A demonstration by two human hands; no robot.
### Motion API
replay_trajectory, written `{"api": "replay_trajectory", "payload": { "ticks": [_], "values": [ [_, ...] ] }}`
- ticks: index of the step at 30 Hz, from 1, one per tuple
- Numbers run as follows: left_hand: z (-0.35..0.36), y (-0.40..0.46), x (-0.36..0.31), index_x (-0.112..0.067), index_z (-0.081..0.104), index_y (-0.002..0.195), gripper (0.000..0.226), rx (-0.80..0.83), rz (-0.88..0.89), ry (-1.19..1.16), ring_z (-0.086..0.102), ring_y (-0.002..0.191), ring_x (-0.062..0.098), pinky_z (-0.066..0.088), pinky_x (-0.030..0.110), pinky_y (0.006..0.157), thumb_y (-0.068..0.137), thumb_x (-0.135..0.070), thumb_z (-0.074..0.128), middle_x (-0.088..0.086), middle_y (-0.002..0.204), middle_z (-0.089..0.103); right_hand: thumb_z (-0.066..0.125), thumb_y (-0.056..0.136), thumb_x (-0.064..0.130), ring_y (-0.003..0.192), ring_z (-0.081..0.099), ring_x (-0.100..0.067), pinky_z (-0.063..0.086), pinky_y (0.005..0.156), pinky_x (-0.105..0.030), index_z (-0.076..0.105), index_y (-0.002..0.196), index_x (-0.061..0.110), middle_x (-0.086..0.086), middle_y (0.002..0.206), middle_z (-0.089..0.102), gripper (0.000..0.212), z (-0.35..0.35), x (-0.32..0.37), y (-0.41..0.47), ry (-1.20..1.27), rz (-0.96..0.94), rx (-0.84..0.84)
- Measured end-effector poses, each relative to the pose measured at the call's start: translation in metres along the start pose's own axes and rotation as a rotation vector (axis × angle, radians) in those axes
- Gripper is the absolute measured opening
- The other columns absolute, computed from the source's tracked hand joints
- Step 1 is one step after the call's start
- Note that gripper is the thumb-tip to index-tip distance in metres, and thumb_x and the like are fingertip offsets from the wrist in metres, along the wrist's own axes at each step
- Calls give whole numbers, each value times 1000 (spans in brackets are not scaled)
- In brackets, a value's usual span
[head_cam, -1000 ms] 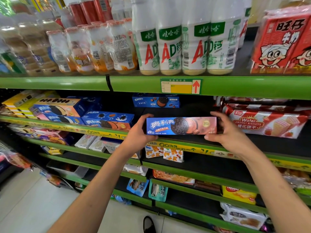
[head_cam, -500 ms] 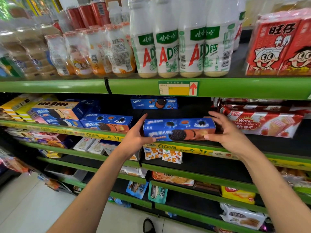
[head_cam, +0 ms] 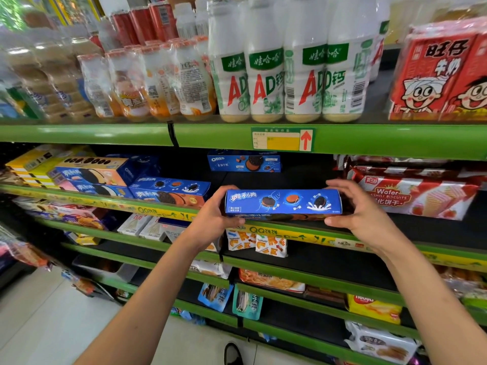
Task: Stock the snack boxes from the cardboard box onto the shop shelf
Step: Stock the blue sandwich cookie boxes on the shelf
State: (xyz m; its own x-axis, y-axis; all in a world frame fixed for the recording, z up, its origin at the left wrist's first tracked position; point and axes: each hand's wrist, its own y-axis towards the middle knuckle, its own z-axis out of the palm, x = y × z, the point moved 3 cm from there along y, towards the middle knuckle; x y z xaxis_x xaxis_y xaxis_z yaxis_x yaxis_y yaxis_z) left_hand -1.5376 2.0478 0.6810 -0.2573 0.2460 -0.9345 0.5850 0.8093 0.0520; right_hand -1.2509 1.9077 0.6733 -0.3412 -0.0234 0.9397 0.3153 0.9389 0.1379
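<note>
A long blue cookie box (head_cam: pixel 283 202) lies flat at the front edge of the green shop shelf (head_cam: pixel 382 242), its blue top face up. My left hand (head_cam: pixel 214 213) grips its left end, thumb below and fingers on top. My right hand (head_cam: pixel 358 206) holds its right end the same way. More blue cookie boxes (head_cam: pixel 168 189) are stacked on the same shelf to the left, and one cookie box (head_cam: pixel 243 162) stands at the back. The cardboard box is out of view.
Red wafer packs (head_cam: pixel 413 196) lie on the shelf right of the box. White drink bottles (head_cam: pixel 287 69) and red milk cartons (head_cam: pixel 442 72) fill the shelf above. Lower shelves hold snack bags (head_cam: pixel 257 243). A dark shoe (head_cam: pixel 233 354) shows on the pale floor.
The box turned from its pink front face to its blue top face and sank onto the shelf's front edge. Both hands stayed on its ends.
</note>
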Motion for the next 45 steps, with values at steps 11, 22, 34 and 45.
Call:
{"api": "replay_trajectory", "payload": {
  "ticks": [11,22,34,45],
  "values": [
    [-1,3,4,-44,55,111,61,16,12,-6,64,99,7,56,30,83,75,0,78,-12,100,67,80,70,-4,122,44,12,32,96,-18,52,112,54,25,124,56,77,0,6,-3,6,-5,-1],
    [0,6,9,-46,47,128,70,22,-4,-48,65,106,9,56,30,87,80,-6,76,-9,113,67,80,74,5,100,45,29,32,83,-12,53,112,56,28,117,56,70,2,2,0,16,30,-10],
    [3,3,1,-28,27,152,69,-73,-113,-94,68,101,4,46,20,87,91,-47,54,-9,124,62,57,94,40,79,69,-11,58,79,-35,62,94,61,23,96,68,22,7,-8,9,87,130,-65],
    [-36,-8,-24,-36,27,150,65,-54,19,-149,71,94,19,56,39,86,94,-31,59,-4,127,60,63,74,60,117,55,2,45,98,-29,55,122,57,28,122,61,48,14,23,13,-76,3,-91]
  ]
}}
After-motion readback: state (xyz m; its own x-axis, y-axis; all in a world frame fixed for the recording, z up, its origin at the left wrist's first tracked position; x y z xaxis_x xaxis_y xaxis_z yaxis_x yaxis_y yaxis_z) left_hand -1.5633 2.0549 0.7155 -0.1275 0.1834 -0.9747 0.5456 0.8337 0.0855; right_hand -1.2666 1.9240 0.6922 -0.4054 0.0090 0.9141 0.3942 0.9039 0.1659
